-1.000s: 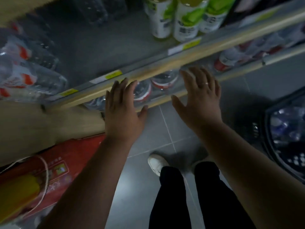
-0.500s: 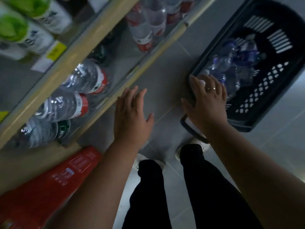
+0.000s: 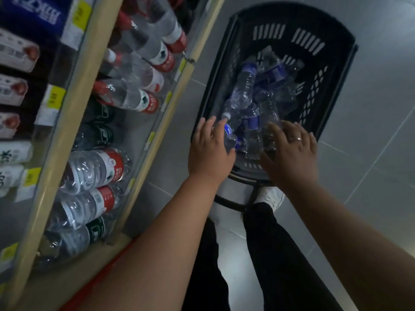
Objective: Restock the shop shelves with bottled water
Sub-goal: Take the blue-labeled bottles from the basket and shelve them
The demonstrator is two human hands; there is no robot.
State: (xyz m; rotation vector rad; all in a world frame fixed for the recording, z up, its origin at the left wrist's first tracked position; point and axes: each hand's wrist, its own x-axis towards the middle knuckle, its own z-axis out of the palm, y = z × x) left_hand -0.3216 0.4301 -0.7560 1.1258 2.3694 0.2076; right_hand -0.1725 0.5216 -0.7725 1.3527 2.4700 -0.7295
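Note:
A black plastic basket (image 3: pixel 332 63) stands on the floor tiles, holding several clear water bottles with blue labels (image 3: pixel 244 86). My left hand (image 3: pixel 208 149) reaches over the basket's near left corner, its fingers stretched out over a blue-labelled bottle (image 3: pixel 229 136) and its thumb beside that bottle. My right hand (image 3: pixel 292 149), with a ring on one finger, hovers spread over the bottles at the near rim. Neither hand has anything lifted. To the left, the low shelf (image 3: pixel 157 131) holds large red-labelled water bottles (image 3: pixel 94 169) lying on their sides.
An upper shelf edge with yellow price tags (image 3: pixel 54 99) carries other drinks at far left. A red carton (image 3: pixel 101 283) sits on the floor below the shelf. My dark-trousered legs and a white shoe (image 3: pixel 271 196) stand just behind the basket's handle.
My view has swung from the shelf down to the basket. Both hands have moved right and forward from the shelf front to just over the bottles in the basket.

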